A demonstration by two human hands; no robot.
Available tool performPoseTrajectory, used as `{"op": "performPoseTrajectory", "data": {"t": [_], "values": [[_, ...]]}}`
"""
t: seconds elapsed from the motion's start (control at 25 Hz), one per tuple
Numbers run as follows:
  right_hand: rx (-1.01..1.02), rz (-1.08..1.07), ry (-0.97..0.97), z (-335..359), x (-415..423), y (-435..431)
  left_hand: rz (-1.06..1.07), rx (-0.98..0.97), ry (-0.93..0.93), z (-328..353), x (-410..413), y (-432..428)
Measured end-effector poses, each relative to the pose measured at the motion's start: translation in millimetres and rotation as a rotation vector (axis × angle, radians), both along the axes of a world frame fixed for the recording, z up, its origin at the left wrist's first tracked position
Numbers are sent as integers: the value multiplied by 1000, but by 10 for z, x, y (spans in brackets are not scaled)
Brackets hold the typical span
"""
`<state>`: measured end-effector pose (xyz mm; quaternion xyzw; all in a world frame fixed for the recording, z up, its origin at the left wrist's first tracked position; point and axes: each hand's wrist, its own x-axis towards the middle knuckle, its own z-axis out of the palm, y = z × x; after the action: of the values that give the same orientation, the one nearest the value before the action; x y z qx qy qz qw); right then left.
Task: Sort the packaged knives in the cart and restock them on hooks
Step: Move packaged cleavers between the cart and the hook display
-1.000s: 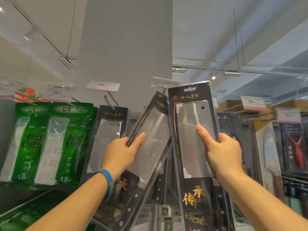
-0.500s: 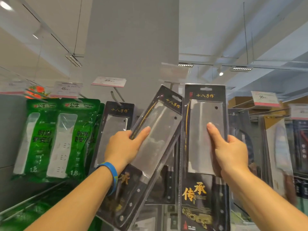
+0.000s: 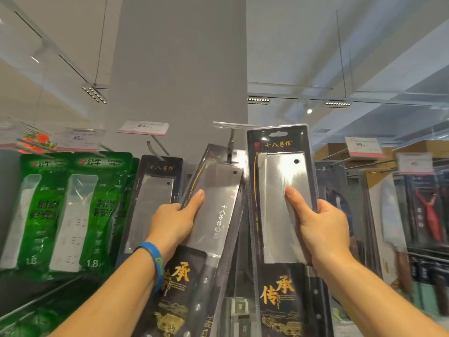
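Observation:
I hold two black blister packs, each with a steel cleaver inside. My left hand (image 3: 173,221) grips the tilted pack (image 3: 216,210), thumb across its clear front; its top edge sits at a metal hook (image 3: 231,147) under a clear tag holder. My right hand (image 3: 320,229) grips the upright pack (image 3: 279,190), thumb on the blade window, its hang hole free beside that hook. Another cleaver pack (image 3: 155,190) hangs on the hook to the left.
Green power-strip packs (image 3: 73,215) hang at the far left. More knife packs (image 3: 393,224) and a red tool fill hooks on the right. Price tags (image 3: 143,127) stick out above. A grey pillar (image 3: 179,69) rises behind.
Both packs have come up and closer to the centre hook. The left pack's top now reaches the hook; the right pack stands upright beside it.

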<state>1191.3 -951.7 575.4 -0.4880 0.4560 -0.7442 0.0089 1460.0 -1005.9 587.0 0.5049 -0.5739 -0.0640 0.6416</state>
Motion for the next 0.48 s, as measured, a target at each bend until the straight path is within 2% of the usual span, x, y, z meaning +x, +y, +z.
{"op": "performPoseTrajectory", "data": {"t": [0.12, 0.24, 0.4, 0.48], "values": [[15, 13, -35, -15, -35, 51, 95, -40, -81, -58, 26, -9], [11, 8, -11, -81, -39, 74, 90, 6, -104, -131, 22, -97], [63, 31, 52, -158, -37, 63, -73, 254, 42, -50, -127, -325], [88, 45, 70, -162, -36, 54, 0, 405, -83, 54, -218, -408]]}}
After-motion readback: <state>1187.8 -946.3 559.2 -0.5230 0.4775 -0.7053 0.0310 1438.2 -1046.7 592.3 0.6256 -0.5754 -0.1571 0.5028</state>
